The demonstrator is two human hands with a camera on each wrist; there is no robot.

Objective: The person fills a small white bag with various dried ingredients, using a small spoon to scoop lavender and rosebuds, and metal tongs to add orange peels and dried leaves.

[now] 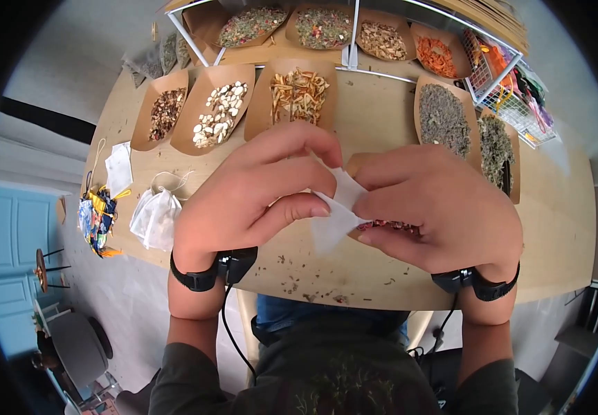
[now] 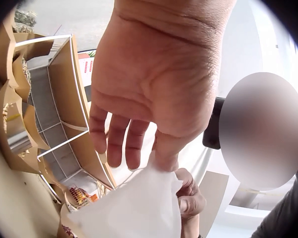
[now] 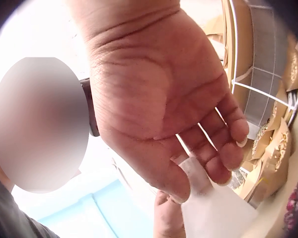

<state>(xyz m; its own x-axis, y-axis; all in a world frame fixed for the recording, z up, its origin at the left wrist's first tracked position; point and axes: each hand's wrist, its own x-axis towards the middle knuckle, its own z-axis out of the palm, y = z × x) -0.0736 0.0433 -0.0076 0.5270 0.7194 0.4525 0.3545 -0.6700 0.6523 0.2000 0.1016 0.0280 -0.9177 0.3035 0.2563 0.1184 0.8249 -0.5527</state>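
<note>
My left hand (image 1: 264, 190) pinched the left side of the white bag (image 1: 333, 234) between thumb and fingers; my right hand (image 1: 444, 211) pinched its right side likewise. The bag was located between both hands, in front of me, over the table (image 1: 372, 111). I judged it light, soft and limp (the material looked thin and slightly see-through), with little slip but some risk of tearing. Recommended hold: one fingertip pinch on each side of the rim, with gentle tension only.

Red petals (image 1: 397, 226) showed beneath my right hand, mostly hidden by it. The table was pale, flat wood, with crumbs (image 1: 292, 285) scattered along the near edge. Spare bags (image 1: 155, 218) and tassels (image 1: 98, 218) lay to the left. Trays (image 1: 261, 107) of dried plants stood beyond, some under a white rack (image 1: 349, 55). In the room, a grey chair (image 1: 77, 346) and a blue door (image 1: 15, 242) stood at left.
</note>
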